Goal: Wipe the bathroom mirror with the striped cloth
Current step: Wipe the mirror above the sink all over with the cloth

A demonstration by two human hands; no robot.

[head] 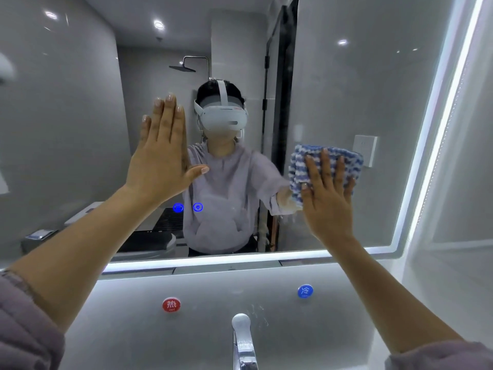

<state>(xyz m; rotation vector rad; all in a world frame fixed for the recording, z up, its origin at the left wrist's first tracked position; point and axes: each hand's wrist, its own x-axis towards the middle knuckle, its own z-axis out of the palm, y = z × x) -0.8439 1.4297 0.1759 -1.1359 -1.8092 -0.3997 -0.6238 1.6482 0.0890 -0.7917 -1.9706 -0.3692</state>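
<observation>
The bathroom mirror (346, 84) fills the wall ahead, framed by a lit strip along its bottom and right edges. A folded blue-and-white striped cloth (314, 158) lies flat against the glass at the right of centre. My right hand (329, 198) presses on the cloth with fingers spread, covering its lower part. Further left, my left hand (162, 158) rests flat on the glass, fingers together and pointing up, holding nothing. The mirror reflects a person in a white headset and a pale hoodie.
Below the mirror a grey backsplash (106, 316) carries a red hot-water knob (171, 304) and a blue cold-water knob (305, 291). A chrome tap (242, 340) rises at the bottom centre. Two small blue touch icons (188, 207) glow on the glass.
</observation>
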